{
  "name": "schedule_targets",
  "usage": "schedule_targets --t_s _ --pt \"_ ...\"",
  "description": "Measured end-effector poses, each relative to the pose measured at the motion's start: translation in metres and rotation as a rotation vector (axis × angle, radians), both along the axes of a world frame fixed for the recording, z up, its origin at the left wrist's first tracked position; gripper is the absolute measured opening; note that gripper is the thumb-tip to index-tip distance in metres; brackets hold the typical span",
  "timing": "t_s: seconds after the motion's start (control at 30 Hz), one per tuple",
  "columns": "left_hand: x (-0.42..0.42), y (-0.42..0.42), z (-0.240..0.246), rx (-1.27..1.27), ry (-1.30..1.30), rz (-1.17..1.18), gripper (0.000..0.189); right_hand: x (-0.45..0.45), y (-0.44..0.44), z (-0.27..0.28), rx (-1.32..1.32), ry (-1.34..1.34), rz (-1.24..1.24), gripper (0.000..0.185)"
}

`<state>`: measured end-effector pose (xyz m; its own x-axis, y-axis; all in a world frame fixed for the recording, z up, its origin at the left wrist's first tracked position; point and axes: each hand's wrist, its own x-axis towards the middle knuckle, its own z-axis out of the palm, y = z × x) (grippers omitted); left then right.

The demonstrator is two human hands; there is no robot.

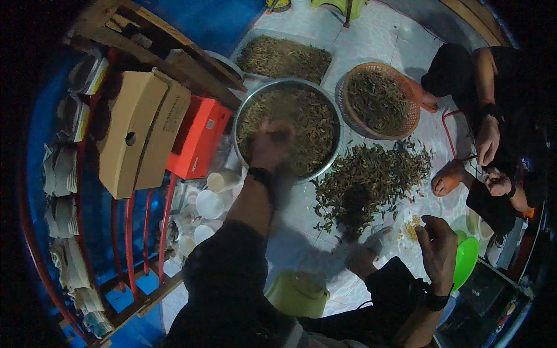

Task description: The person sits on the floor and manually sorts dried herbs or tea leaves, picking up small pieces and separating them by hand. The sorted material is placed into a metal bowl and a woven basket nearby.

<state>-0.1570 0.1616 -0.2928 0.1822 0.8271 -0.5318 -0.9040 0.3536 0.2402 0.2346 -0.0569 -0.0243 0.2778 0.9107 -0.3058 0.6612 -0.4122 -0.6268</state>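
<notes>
My left hand (272, 141), blurred, reaches into a round metal basin (337, 130) filled with dried, leaf-like plant matter (304, 126); whether its fingers grip any of it is unclear. My right hand (437, 248) is raised at the lower right with its fingers bent and apart, holding nothing, beside a bright green plastic bowl (466, 263). A loose heap of darker dried pieces (374, 178) lies on the tiled floor, right of the basin. Behind that heap stands an orange plastic basket (411, 113) with similar pieces inside.
A clear tray (328, 71) of plant matter lies beyond the basin. Left are a cardboard box (139, 135), a red box (198, 139), a red metal rack (129, 248) and white cups (210, 203). A green stool (300, 293) stands low centre. Another person (489, 135) sits at the right.
</notes>
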Motion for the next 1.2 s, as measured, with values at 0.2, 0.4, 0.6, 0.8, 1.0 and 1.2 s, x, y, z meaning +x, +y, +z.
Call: schedule_targets --t_s 0.2,0.4,0.6,0.8,1.0,1.2 --pt "0.005 0.001 0.013 -0.110 0.034 0.021 0.025 -0.005 0.003 -0.001 0.038 -0.051 0.104 0.030" --pt "0.014 -0.001 0.051 -0.037 -0.099 0.031 0.016 -0.008 0.006 0.004 0.041 -0.037 0.184 0.025" --pt "0.059 -0.004 0.126 0.023 0.043 -0.072 0.018 -0.019 0.013 0.010 0.203 -0.085 0.188 0.019" --pt "0.116 -0.050 0.214 0.083 0.043 -0.518 0.023 -0.038 0.018 0.020 0.436 0.243 0.048 0.019" --pt "0.132 -0.124 0.267 0.222 0.007 -0.810 0.030 -0.059 0.013 0.027 0.413 0.562 0.042 0.020" --pt "0.143 -0.157 0.286 0.531 0.423 -0.878 0.040 -0.069 0.011 0.029 0.233 0.876 0.083 0.019"
